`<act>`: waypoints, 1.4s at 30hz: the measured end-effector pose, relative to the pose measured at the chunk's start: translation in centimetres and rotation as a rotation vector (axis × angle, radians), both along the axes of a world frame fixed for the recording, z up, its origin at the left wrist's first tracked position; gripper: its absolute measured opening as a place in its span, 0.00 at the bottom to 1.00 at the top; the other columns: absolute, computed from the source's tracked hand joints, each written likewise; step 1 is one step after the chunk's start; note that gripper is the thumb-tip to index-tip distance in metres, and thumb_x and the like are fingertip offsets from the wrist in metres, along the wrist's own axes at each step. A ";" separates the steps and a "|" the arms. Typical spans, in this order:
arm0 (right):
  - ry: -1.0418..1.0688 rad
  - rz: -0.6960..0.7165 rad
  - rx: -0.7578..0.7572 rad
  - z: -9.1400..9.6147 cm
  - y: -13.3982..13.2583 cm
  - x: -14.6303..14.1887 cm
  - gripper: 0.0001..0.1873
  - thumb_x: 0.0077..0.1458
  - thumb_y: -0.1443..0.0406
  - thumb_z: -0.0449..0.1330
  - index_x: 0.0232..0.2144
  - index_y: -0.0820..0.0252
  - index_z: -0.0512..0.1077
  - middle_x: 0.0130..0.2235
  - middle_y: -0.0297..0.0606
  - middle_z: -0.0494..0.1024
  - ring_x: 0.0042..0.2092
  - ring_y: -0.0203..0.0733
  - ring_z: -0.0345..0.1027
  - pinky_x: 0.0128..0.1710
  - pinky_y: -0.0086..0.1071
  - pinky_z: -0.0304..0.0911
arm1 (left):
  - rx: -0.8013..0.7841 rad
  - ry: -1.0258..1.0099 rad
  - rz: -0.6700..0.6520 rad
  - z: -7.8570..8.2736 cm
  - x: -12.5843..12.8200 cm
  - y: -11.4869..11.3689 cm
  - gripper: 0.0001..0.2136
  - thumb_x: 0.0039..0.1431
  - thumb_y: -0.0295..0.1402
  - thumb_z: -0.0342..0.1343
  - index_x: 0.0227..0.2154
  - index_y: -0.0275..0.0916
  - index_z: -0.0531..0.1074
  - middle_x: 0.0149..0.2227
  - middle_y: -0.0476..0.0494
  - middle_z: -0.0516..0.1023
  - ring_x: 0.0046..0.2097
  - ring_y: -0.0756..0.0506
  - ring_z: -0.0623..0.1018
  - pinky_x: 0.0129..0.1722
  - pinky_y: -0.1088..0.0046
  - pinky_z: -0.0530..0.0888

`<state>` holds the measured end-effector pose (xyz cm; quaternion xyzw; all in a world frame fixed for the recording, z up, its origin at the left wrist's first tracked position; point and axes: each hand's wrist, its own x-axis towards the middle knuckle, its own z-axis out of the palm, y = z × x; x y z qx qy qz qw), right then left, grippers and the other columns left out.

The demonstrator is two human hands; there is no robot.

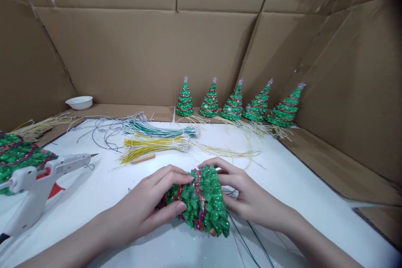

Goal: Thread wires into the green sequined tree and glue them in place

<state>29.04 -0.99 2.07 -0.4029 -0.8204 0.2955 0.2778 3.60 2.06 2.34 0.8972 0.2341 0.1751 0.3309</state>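
A glittery green toy Christmas tree [204,201] with red garlands lies on its side, its wide base turned right. My left hand [160,197] grips the narrower part, thumb in front and fingers over the top. At the base end is my right hand [241,188], fingers bent behind the rim and partly hidden; what they hold there I cannot make out. Dark wires [251,236] trail from beneath the base toward the front edge of the view. The tree's tip is hidden by my left hand.
At left are a white glue gun [59,167] and another decorated tree [19,159]. Beyond my hands lie yellow wires [153,146], green wires [157,129] and a wooden-handled tool [143,159]. Several finished-looking trees [232,102] line the cardboard wall [141,54]; a white bowl [79,102] stands back left.
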 end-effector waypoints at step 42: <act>-0.081 0.004 -0.015 0.6 -0.4 0.0 0.12 0.57 0.72 0.54 0.42 0.58 0.73 0.52 0.41 0.65 0.54 0.42 0.62 0.56 0.37 0.60 | -0.017 -0.004 0.017 0.3 0.2 -0.2 0.13 0.67 0.34 0.46 0.54 0.45 0.59 0.56 0.41 0.65 0.56 0.44 0.68 0.55 0.66 0.67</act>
